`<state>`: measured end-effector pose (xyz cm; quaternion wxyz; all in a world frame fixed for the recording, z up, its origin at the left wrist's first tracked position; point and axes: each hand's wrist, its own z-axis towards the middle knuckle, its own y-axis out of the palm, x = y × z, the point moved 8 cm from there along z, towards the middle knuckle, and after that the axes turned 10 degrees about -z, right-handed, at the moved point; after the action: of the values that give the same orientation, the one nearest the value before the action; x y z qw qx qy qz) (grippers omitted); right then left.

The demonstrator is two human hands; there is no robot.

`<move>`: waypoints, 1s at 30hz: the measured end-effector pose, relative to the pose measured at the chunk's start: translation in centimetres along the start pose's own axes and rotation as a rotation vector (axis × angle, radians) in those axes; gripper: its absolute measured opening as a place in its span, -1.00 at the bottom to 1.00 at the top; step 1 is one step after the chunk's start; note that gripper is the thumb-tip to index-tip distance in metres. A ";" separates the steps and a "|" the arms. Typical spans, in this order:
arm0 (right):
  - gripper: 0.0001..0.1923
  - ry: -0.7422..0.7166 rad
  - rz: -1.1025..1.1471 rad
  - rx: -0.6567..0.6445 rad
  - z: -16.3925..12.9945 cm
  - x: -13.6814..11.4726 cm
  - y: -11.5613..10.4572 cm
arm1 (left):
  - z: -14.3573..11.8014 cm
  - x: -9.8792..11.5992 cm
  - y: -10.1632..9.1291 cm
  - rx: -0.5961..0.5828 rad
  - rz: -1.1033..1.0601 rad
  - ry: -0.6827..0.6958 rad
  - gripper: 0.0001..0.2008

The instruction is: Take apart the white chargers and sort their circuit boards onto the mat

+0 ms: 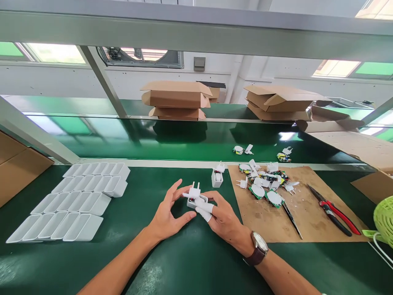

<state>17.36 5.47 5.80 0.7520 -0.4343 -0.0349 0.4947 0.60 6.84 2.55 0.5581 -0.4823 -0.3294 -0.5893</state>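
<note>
Between my hands is a small white plug adapter (194, 191), its two pins pointing up and away, with the plug part lying over an open white housing. My right hand (225, 219) grips it from the right, with white covers on its fingertips. My left hand (167, 217) is curved around its left side, index finger and thumb at the adapter; the exact contact is partly hidden. Just beyond stands another white housing (217, 179) with a plug part on top. Circuit boards (274, 198) with white plug parts lie heaped on a brown cardboard sheet (245, 223) to the right.
Rows of open white housings (81, 227) stand at left. Tweezers (291, 219) and red-and-black pliers (337, 213) lie on the cardboard. A green roll (383, 221) sits at the right edge. Cardboard boxes (176, 96) rest on the raised green ledge behind, below an overhead beam.
</note>
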 end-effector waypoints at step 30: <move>-0.52 0.881 1.227 -0.215 -1.3 2.0 5.2 | -0.7 3.4 1.3 0.016 0.297 0.428 -0.19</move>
<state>15.26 6.92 0.65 0.2403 -0.6040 0.4680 0.5986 2.00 4.80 5.31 0.6994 -0.3854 -0.1340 -0.5868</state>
